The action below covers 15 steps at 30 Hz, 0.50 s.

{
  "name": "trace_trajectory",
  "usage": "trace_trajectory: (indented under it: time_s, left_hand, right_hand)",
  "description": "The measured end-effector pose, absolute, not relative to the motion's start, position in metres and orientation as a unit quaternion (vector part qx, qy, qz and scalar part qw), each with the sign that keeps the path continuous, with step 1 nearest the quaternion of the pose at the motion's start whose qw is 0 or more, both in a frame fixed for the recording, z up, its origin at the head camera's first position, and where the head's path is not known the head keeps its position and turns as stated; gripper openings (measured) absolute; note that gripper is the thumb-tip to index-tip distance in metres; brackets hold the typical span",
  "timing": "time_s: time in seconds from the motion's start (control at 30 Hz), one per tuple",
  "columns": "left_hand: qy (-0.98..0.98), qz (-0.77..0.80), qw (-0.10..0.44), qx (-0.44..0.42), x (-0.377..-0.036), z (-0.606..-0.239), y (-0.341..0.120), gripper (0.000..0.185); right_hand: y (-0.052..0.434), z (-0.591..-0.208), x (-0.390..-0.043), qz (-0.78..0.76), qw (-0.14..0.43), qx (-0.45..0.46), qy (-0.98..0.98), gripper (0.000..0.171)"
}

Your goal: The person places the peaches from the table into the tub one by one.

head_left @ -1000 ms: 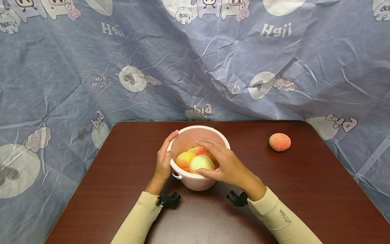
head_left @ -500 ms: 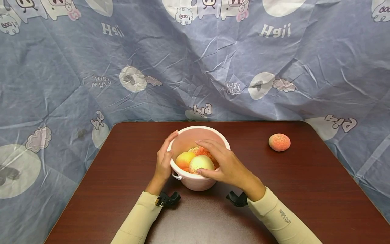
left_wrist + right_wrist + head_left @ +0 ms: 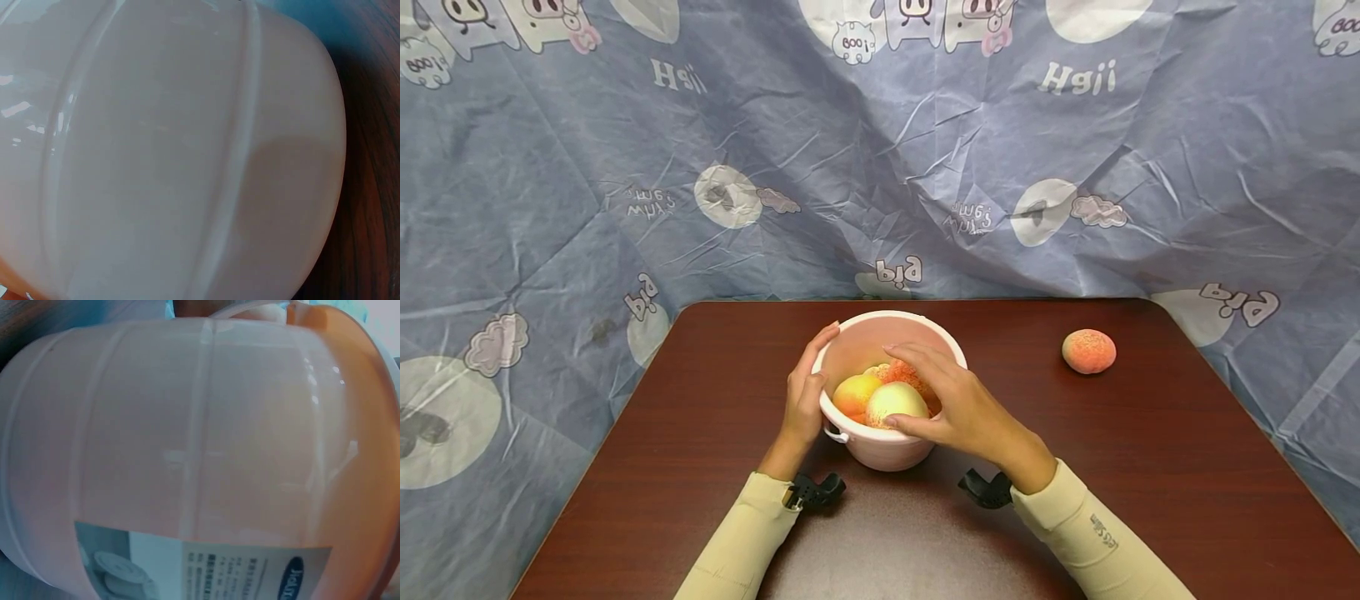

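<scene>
Head view: a person is working at a pink bucket (image 3: 880,446) standing near the front middle of a dark wooden table (image 3: 1150,467). The left hand (image 3: 802,398) is pressing against the bucket's left wall, fingers fairly straight and reaching up to the rim, steadying it rather than clasping it. The right hand (image 3: 958,406) is reaching over the rim, fingers and thumb curling round a pale peach (image 3: 895,400) lying on top of the other peaches (image 3: 853,392) inside the bucket. A lone peach (image 3: 1088,351) is lying well apart, toward the table's right edge, before a wrinkled blue printed cloth (image 3: 550,183). Both wrist views are showing only the bucket's ribbed wall, the right one also its label (image 3: 206,569). Judged step: handling the pale peach at the bucket's mouth, whether placing or lifting cannot be told. The next move is calling for a steady bucket and for fingers clearing the rim.
</scene>
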<state>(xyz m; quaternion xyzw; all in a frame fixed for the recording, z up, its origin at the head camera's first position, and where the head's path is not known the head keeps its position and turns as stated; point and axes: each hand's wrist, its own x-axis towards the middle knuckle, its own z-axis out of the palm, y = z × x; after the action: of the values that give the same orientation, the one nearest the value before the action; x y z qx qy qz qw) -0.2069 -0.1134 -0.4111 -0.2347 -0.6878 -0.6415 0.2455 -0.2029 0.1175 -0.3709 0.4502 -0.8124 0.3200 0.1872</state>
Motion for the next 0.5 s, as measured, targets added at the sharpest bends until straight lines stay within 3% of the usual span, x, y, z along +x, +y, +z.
trace_trajectory:
  time_s: [0.5]
  left_hand:
    - [-0.693,-0.639,0.242,-0.231,-0.205,-0.4115,-0.1143,0.057]
  right_hand:
    - [0.1212,-0.3644,-0.2045,0.381,0.172,0.42,-0.805,0.072]
